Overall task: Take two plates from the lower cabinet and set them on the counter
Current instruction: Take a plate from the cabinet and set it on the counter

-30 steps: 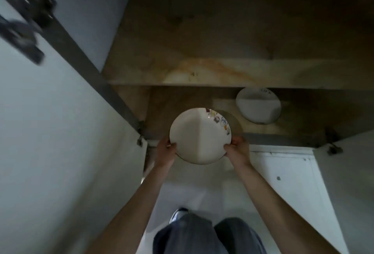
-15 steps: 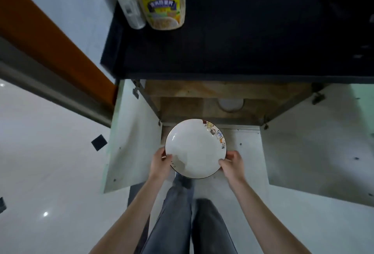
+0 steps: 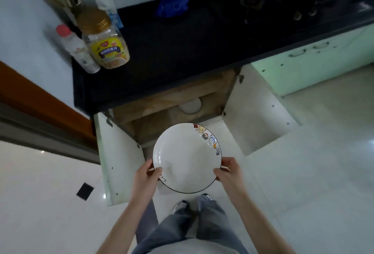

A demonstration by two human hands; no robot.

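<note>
Holding item one: a white plate (image 3: 187,157) with a dark rim line and a band of small coloured figures along its upper right edge, carried roughly level in front of the body, above the floor and clear of the cabinet.

Left hand (image 3: 146,175): clasped on the plate's lower left edge, thumb over the rim. Right hand (image 3: 227,171): clasped on the lower right edge, thumb over the rim.

Change noted: a second ago the plate sat just at the mouth of the lower cabinet (image 3: 174,102) with the shelves filling the view; now the person has risen and drawn back, so the plate hangs well out of the opening and the black counter (image 3: 182,47) is in sight beyond it (both doors left standing open).

Item two: a second pale plate (image 3: 190,105), lying inside the cabinet toward the right rear, untouched.

Counter contents, left end: a clear jar with a gold lid (image 3: 103,39), a small white bottle with a pink cap (image 3: 75,48) just beside it; a blue crumpled thing (image 3: 173,4) at the back. Middle stretch looks bare.

Status, by judgement: first plate retrieved, not yet set down; roughly a quarter done. Next step likely calls for reaching forward onto the bare middle of the counter, then returning for the second plate.
</note>
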